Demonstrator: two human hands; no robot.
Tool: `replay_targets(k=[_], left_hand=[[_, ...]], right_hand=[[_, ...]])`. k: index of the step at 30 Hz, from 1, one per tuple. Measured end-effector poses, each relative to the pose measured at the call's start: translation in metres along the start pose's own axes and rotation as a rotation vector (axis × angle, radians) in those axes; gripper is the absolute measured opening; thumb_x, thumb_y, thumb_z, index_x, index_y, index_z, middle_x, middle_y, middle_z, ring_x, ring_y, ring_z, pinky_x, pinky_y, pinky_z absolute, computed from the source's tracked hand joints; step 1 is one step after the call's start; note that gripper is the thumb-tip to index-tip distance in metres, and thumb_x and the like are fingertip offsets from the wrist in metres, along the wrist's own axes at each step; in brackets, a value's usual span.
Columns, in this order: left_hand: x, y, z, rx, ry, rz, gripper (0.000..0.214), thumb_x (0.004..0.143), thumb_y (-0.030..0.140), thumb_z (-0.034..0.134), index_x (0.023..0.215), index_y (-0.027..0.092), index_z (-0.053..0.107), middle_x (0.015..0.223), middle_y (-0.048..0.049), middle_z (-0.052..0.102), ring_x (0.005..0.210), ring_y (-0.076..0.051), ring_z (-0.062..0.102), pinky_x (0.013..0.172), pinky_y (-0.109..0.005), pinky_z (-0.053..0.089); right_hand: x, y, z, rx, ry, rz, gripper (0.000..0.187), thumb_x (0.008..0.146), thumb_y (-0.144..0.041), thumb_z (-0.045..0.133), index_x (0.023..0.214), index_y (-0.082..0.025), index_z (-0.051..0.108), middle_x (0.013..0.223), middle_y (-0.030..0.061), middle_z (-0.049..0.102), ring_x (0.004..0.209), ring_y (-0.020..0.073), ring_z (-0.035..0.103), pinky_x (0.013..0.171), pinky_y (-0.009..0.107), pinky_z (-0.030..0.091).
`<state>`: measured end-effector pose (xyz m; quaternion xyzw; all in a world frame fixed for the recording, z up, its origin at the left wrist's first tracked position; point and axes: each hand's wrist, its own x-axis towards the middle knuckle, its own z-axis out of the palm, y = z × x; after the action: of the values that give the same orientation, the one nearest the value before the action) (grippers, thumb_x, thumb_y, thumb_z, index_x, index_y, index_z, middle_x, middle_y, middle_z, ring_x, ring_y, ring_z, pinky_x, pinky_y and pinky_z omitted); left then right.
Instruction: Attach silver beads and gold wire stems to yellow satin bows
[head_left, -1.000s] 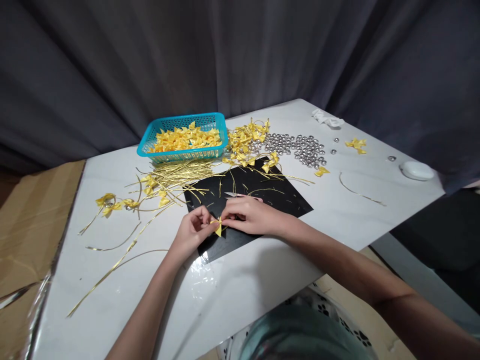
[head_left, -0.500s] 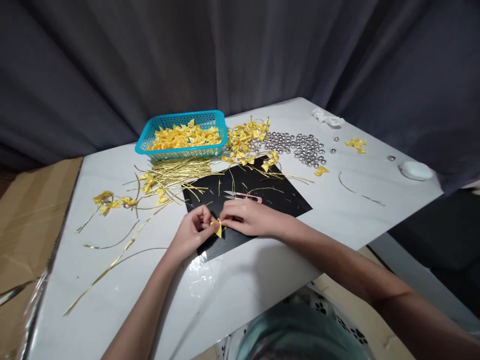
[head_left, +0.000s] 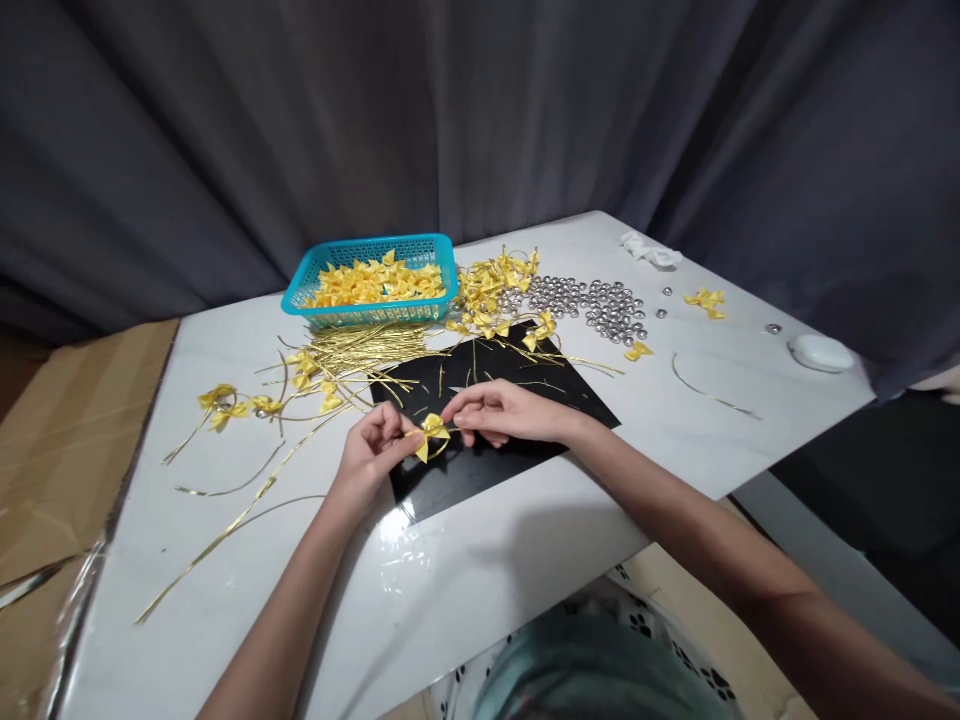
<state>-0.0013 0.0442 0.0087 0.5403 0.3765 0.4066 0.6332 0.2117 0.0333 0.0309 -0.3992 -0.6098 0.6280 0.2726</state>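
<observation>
Over a black sheet (head_left: 480, 470), my left hand (head_left: 369, 452) pinches a yellow ribbon bow (head_left: 430, 436) between thumb and finger. A thin gold cord loops below the bow and runs out to its right. The fingertips of my right hand (head_left: 504, 412) are closed on that cord, just right of the bow. Scissors lie on the sheet, mostly hidden behind my right hand. Short cord scraps are scattered on the sheet.
A blue basket (head_left: 296, 298) of yellow bows stands behind a bundle of gold cords (head_left: 367, 350). Silver beads (head_left: 600, 305) lie to its right, beside more corded bows (head_left: 495, 280). A white object (head_left: 821, 352) sits near the table's right edge.
My right hand has drawn away from my left and turned, and more of the bow and cord shows between them. The view has tilted slightly.
</observation>
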Motion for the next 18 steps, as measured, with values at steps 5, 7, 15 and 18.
replay_targets(k=[5, 7, 15, 18], left_hand=[[0.001, 0.004, 0.002, -0.068, 0.055, 0.011, 0.040, 0.063, 0.023, 0.074, 0.060, 0.021, 0.035, 0.060, 0.0041, 0.052, 0.055, -0.011, 0.045, 0.054, -0.023, 0.036], [0.000, 0.005, 0.004, -0.076, 0.051, 0.019, 0.040, 0.064, 0.023, 0.074, 0.060, 0.021, 0.034, 0.061, 0.0041, 0.053, 0.055, -0.011, 0.045, 0.054, -0.023, 0.036], [-0.008, 0.009, 0.010, 0.056, -0.146, 0.005, 0.037, 0.070, 0.024, 0.070, 0.062, 0.021, 0.034, 0.065, 0.0020, 0.057, 0.059, -0.012, 0.052, 0.057, -0.024, 0.039], [-0.011, 0.011, 0.017, 0.209, -0.218, -0.021, 0.036, 0.069, 0.022, 0.069, 0.060, 0.021, 0.034, 0.063, 0.0019, 0.056, 0.058, -0.013, 0.052, 0.057, -0.024, 0.039]], right_hand=[[-0.006, -0.004, -0.016, -0.186, 0.038, -0.070, 0.021, 0.082, -0.027, 0.058, 0.084, -0.007, 0.064, 0.078, 0.0042, 0.064, 0.062, 0.0041, 0.049, 0.055, 0.016, 0.035], [-0.005, -0.004, -0.018, -0.264, 0.006, -0.060, 0.023, 0.084, -0.029, 0.056, 0.083, -0.007, 0.064, 0.070, 0.0014, 0.060, 0.058, 0.0040, 0.045, 0.053, 0.016, 0.033], [0.018, -0.013, -0.015, -0.713, -0.117, -0.049, 0.014, 0.083, -0.016, 0.053, 0.074, -0.009, 0.061, 0.053, -0.0060, 0.040, 0.049, 0.0039, 0.033, 0.049, 0.018, 0.026], [0.026, -0.029, -0.016, -0.773, -0.124, -0.053, 0.011, 0.080, -0.012, 0.052, 0.071, -0.011, 0.058, 0.054, -0.0051, 0.044, 0.049, 0.0045, 0.035, 0.051, 0.019, 0.026]])
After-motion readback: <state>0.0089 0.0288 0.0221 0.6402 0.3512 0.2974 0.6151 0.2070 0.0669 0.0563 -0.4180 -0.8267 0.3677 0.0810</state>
